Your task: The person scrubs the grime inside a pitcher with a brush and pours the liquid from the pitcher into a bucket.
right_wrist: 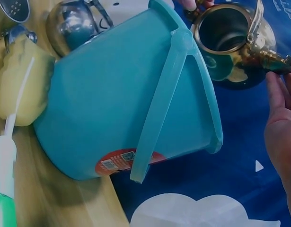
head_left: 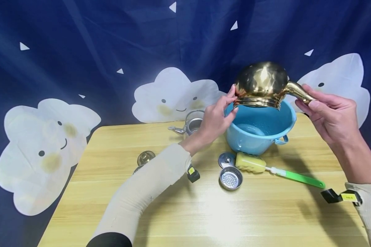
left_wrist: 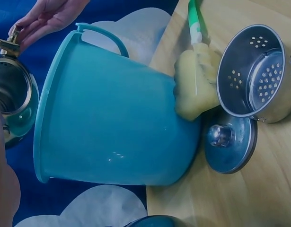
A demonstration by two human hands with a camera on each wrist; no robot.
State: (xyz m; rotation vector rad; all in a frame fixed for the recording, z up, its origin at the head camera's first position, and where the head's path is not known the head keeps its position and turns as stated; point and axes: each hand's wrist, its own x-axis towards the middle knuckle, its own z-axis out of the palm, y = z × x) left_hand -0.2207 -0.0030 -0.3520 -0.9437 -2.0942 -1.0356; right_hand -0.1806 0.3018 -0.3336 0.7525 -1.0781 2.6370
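Observation:
Upside down over the blue bucket [head_left: 256,144] hangs a shiny gold teapot [head_left: 262,80], its open mouth facing down. My left hand [head_left: 214,118] pinches the teapot at the side of its rim, thumb below and fingers above. On the other side, my right hand [head_left: 335,111] holds the spout [head_left: 298,91] between thumb and fingers. The right wrist view looks into the teapot's dark mouth [right_wrist: 223,28], with part of its handle [right_wrist: 255,21] beside the opening. Wet patches or drops show inside the bucket.
A yellow sponge brush [head_left: 250,163] with a green handle lies before the bucket, near a small silver lid [head_left: 226,160] and a perforated strainer [head_left: 231,178]. A silver teapot [head_left: 193,125] stands behind my left wrist. Farther left lies a gold lid [head_left: 146,157]. A blue curtain [head_left: 111,34] hangs behind.

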